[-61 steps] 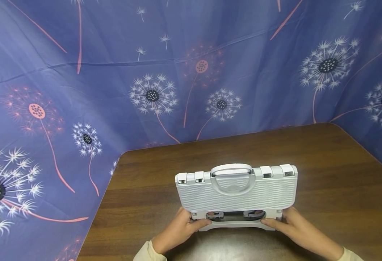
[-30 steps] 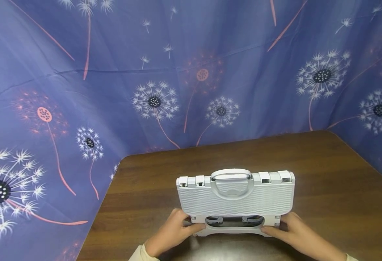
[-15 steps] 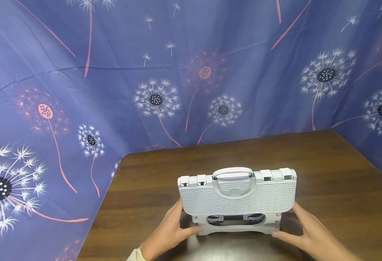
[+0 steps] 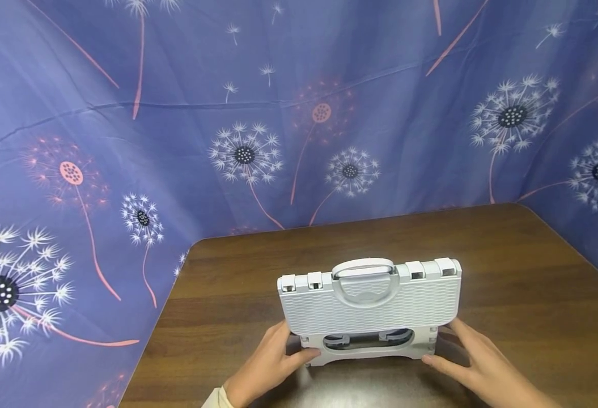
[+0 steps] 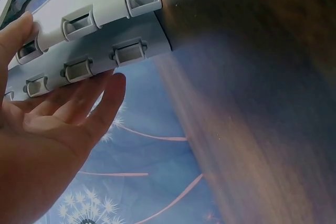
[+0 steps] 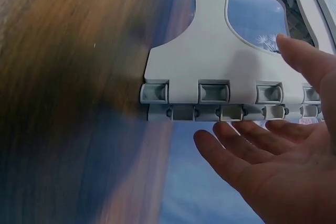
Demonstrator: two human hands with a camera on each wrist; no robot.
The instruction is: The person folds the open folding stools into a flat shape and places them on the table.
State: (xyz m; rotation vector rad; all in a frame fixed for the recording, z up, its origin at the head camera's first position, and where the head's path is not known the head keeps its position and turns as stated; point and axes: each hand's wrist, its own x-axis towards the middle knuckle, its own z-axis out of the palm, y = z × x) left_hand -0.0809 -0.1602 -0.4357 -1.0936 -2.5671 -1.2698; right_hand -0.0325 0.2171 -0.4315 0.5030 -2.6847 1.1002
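A white folding step stool (image 4: 370, 309) stands on the wooden table, its textured step panel and carry handle (image 4: 364, 265) raised and its legs beneath. My left hand (image 4: 265, 362) holds its left side, thumb over the front of the leg and fingers behind. In the left wrist view, the left fingers (image 5: 100, 106) lie along the hinged edge. At the stool's right side is my right hand (image 4: 477, 360), thumb tip at the leg's edge. The right fingers (image 6: 231, 153) look straight and spread beside the hinges; whether they touch is unclear. The stool's back is hidden.
The brown wooden table (image 4: 217, 306) reaches out around the stool, with rounded far corners. A blue dandelion-patterned cloth (image 4: 299, 158) hangs behind it and along both sides.
Both thumbs have drawn back from the leg opening toward the stool's outer sides, and the hands have loosened. Since half a second ago, the right hand has shifted slightly left.
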